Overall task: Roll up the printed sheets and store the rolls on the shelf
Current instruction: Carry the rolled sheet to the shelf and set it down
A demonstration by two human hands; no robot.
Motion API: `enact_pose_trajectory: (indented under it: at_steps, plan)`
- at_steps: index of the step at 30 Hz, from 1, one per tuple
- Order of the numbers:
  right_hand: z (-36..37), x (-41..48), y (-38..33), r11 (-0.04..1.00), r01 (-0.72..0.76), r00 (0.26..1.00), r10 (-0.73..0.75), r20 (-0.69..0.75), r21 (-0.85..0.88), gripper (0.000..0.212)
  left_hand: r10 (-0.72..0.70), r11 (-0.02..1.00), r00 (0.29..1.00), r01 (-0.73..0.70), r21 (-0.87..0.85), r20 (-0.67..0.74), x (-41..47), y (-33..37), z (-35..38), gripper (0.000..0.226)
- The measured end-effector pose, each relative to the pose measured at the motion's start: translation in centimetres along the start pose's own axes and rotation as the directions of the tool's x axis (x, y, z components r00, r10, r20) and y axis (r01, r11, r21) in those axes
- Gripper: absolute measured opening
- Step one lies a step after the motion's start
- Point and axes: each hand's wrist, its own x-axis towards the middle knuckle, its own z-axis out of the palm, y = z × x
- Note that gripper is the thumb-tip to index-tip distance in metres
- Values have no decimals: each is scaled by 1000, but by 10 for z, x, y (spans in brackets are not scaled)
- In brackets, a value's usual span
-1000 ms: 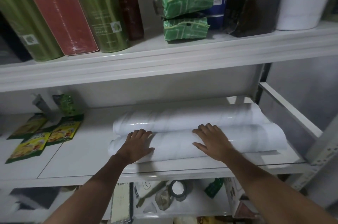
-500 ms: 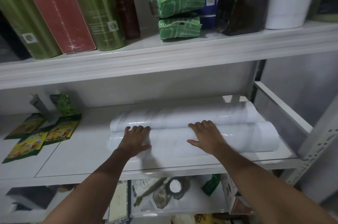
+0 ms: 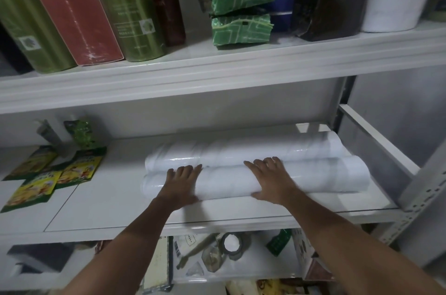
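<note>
In the head view, a white metal shelving unit fills the frame, with a pale grey wall behind and to the right. Across the middle runs the middle shelf (image 3: pixel 101 200), a smooth white board with a thin seam left of centre. At centre right of the frame two white rolls lie on it side by side, lengthwise left to right and touching: the front roll (image 3: pixel 313 180) nearer the camera, the back roll (image 3: pixel 241 150) behind it. The left hand (image 3: pixel 179 182) lies flat on the front roll near its left end, fingers spread and clasping nothing. The right hand (image 3: pixel 271 179) lies flat at the roll's middle, fingers extended toward the back roll, thumb down the near side, likewise gripping nothing.

At the left of this shelf lie yellow-and-green snack packets (image 3: pixel 52 177). The upper shelf (image 3: pixel 217 77), across the top of the frame, carries tall green and red boxes (image 3: pixel 72 7) at upper left and two stacked green foil packs (image 3: pixel 241 5) at top centre. Below, at bottom centre, a tape roll (image 3: pixel 233 244) sits among clutter. A perforated grey upright (image 3: pixel 410 203) stands at the right edge.
</note>
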Motion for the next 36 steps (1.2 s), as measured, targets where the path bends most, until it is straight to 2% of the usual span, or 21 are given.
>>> enact_pose_trajectory:
  at_steps: [5,9,13,17,22,36]
  plan:
    - [0,7,-4,994,-107,991,103,-91,-34,101,-80,993,993,87,82,-86,11,10,0,106]
    - [7,7,-7,989,-145,985,142,-93,-21,100,-75,995,995,79,67,-62,13,12,11,107]
    - [10,8,-2,992,-125,988,122,-90,-26,101,-32,999,998,31,-23,-56,10,1,16,94]
    - [5,6,0,992,-121,984,124,-132,30,84,18,998,994,-24,-54,-109,9,-10,7,84]
    - [0,8,-3,993,-101,985,108,-133,57,73,15,995,995,-25,-98,-99,11,-9,1,79]
    - [-3,0,-1,997,-51,984,59,-167,53,67,-15,987,998,5,-158,-66,-1,-6,-3,82]
